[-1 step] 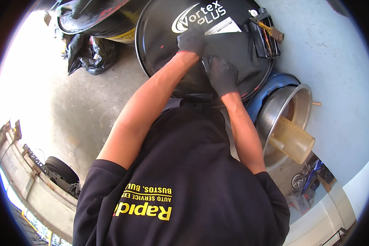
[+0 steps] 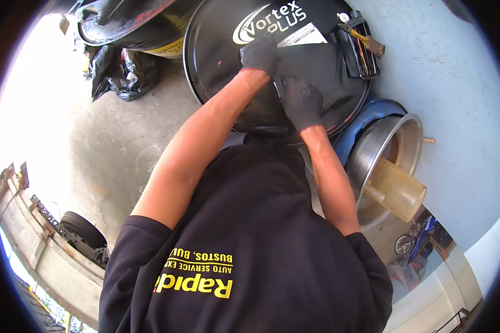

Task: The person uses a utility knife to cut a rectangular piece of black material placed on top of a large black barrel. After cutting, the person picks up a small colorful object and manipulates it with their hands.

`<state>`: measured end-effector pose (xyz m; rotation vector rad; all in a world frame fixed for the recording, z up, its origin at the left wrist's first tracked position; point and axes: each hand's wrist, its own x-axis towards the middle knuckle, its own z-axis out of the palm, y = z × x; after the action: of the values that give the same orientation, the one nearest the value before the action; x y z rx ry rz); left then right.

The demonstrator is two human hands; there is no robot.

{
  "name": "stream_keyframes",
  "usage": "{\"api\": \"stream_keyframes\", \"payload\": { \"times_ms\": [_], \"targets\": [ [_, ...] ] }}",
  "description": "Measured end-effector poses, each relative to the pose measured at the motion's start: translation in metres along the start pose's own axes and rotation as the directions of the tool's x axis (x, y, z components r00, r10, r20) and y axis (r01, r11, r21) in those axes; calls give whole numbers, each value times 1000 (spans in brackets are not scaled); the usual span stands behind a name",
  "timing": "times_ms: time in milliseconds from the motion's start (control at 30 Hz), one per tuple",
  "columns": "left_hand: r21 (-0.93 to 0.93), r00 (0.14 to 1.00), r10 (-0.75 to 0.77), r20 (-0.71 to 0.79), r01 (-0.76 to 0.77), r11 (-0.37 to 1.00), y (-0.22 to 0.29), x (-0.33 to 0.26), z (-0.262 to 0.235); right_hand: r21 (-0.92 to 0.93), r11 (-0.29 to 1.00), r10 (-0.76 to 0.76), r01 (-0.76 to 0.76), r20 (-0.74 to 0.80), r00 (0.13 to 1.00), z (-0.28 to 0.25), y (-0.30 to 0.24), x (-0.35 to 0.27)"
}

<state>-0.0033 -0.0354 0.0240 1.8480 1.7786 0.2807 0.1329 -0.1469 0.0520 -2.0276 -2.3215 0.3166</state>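
Observation:
Over the lid of a black drum (image 2: pixel 214 77) are both my hands, in dark gloves with red cuffs. My left hand (image 2: pixel 259 55) is closed, fingers curled in, near the lid's white lettering. Closer to me and to its right, my right hand (image 2: pixel 301 101) is also closed, its fingertips beside a small pale, shiny edge (image 2: pixel 277 89). What either hand grips is hidden by the gloves. A dark, flat-looking thing (image 2: pixel 311 62) lies just beyond my right hand; its kind is unclear.
At the lid's right edge sit a black bottle-like container (image 2: pixel 359 53) and a paintbrush (image 2: pixel 375 48). Beside the drum, a metal basin (image 2: pixel 366 150) holds a translucent yellowish jug (image 2: pixel 403 191). Another drum (image 2: pixel 144 30) and a black plastic bag (image 2: pixel 125 75) stand at the far left.

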Motion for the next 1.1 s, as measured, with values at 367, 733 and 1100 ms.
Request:
{"api": "stream_keyframes", "payload": {
  "times_ms": [367, 733, 1100],
  "targets": [
    [30, 1000, 3, 20, -4, 1000, 0, -1, -1, -90, 996, 23, -17, 75, 997, -9, 0, -23],
    [17, 999, 36, 0, -36, 999, -4, 0, 2, -87, 996, 45, -37, 88, 995, -22, 1, -48],
    [11, 998, 58, 16, -58, 998, -5, -1, 0, 99, 995, 19, -8, -118, 993, -34, 23, -28]
  ]
}}
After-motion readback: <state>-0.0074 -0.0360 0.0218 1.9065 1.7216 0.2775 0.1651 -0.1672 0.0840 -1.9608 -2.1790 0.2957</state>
